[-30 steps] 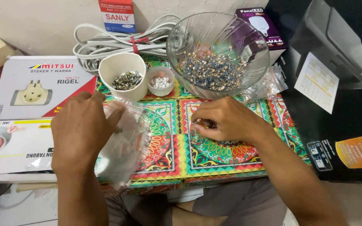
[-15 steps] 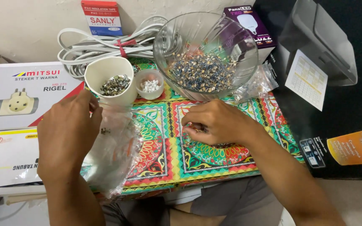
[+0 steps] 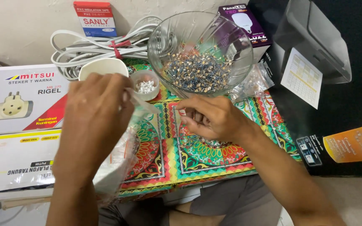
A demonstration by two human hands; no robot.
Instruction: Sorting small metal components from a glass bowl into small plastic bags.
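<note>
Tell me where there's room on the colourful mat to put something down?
The barest patch of the mat lies in front of the right hand, toward the near edge. Another strip shows between the two hands. The back is crowded: glass bowl, small tub, white cup and cable coil. The left hand holds a plastic bag covering the left side.

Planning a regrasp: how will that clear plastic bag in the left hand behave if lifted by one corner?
The clear plastic bag looks thin and crumpled, so it will probably flop and sag. It hangs limp below the left hand, which suggests little weight. Its glossy film may be slippery.
</note>
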